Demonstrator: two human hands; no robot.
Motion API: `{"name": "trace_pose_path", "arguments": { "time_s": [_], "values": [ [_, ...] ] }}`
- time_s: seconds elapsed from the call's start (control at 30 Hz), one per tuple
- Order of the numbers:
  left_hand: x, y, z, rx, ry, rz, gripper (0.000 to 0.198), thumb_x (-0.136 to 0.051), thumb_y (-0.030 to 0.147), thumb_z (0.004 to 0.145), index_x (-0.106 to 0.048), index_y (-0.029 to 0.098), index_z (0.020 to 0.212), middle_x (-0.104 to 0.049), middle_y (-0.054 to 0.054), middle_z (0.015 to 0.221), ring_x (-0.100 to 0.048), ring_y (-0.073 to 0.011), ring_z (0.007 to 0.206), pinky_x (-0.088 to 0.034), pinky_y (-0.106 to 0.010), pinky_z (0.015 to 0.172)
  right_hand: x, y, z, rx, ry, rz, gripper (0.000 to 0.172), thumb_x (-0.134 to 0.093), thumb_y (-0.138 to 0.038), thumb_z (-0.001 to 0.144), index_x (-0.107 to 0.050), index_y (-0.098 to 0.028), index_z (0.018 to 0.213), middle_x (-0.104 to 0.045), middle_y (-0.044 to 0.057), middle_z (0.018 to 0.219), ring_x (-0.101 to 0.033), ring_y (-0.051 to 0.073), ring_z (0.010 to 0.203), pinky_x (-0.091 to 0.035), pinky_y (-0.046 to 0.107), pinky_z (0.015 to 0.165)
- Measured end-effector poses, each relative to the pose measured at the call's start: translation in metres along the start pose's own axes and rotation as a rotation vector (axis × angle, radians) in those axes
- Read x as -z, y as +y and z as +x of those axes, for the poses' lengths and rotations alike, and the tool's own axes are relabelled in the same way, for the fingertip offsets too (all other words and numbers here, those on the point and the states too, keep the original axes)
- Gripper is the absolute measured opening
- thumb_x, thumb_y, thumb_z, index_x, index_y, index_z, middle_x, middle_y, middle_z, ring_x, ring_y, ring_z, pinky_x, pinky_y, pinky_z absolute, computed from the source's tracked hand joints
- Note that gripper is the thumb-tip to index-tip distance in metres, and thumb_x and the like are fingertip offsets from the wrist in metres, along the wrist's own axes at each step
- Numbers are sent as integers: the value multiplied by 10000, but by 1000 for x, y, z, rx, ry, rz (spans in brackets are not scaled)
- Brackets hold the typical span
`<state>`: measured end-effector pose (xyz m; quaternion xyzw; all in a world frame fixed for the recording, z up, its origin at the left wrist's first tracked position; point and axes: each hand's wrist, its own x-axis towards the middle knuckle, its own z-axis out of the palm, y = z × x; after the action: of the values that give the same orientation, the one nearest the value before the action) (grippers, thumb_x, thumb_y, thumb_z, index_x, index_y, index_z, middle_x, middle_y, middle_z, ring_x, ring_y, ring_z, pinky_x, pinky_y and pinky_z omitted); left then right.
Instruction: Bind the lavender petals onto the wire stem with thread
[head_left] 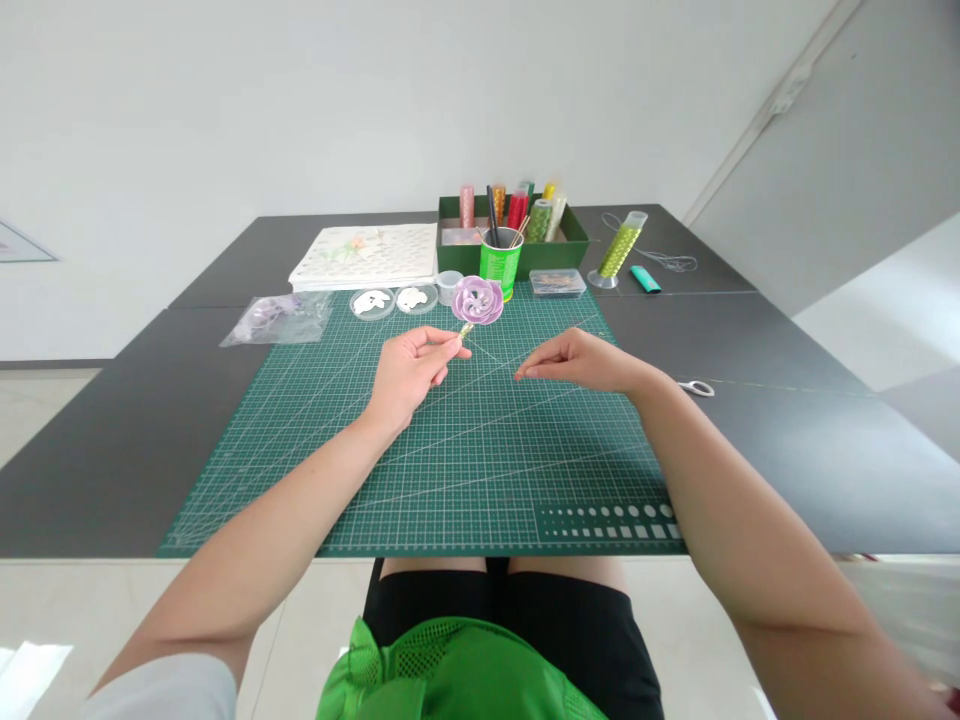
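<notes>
**Fingers (448, 348) of the left hand pinch a purple flower (487, 302) by its stem**

The left hand (409, 368) has thumb and forefinger clamped on the short, pale greenish stem (466, 329), with the layered bloom standing up just beyond the fingertips. It hangs over the far half of the green cutting mat (450, 440), near the middle. The right hand (581, 360) is well apart, off to the right, back of the hand up. Its fingers are bent and bunched together, tips angled down and in toward the mat; from here I cannot tell whether they touch it, or whether something thin sits between them.

Behind the bloom I see a bright green cup (498, 266) with sticks in it, and behind that a dark green box (544, 260) of coloured rolls. A small tub (450, 288) and two clear dishes (385, 315) of white pieces (370, 301) sit to the left, beyond the left hand. A plastic bag (300, 325) lies farther left. Past the right forearm, a white scissors handle (702, 388) pokes out on the black table (787, 450).
</notes>
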<state>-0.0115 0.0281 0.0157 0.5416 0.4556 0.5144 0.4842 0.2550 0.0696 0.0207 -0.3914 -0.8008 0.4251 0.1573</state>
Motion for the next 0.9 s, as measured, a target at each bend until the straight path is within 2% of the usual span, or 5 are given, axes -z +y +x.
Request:
{"name": "trace_pose_path", "arguments": {
  "time_s": [0.23,0.43,0.53,0.73,0.9],
  "values": [
    [3,-1,3,26,39,79,205,-757,347,806,-727,151,858,-795,-97,845,-425,-56,461,-302,-218,438,0,-13,-7,69,-49,80,337,-706,-478,857,-847,-198,980,-795,52,850,-607,149,666,-396,286,586],
    [7,-6,7,-18,86,174,219,-735,367,832,-729,152,874,-794,-88,841,-450,-70,472,-341,-221,454,1,-24,-11,137,-117,192,258,-743,-418,851,-848,-185,882,-785,43,789,-612,135,661,-428,282,612],
    [8,-6,8,-21,90,251,187,-719,331,844,-727,149,883,-794,-79,829,-464,-73,467,-364,-223,466,3,-27,-14,168,-111,239,227,-763,-389,840,-850,-183,876,-790,46,785,-622,134,656,-448,276,607],
    [2,-9,2,80,-123,467,109,-689,270,864,-744,176,861,-794,-41,807,-514,-93,472,-371,-230,469,-3,-34,-19,220,-31,329,203,-803,-383,808,-860,-215,907,-817,67,867,-695,168,726,-525,286,639],
    [-9,-11,-10,87,-327,561,88,-706,241,864,-764,206,807,-801,-23,809,-664,-139,631,-413,-238,549,-14,-41,-18,223,71,360,289,-817,-454,794,-859,-205,935,-807,72,830,-685,179,702,-535,300,619]
  ]
}}
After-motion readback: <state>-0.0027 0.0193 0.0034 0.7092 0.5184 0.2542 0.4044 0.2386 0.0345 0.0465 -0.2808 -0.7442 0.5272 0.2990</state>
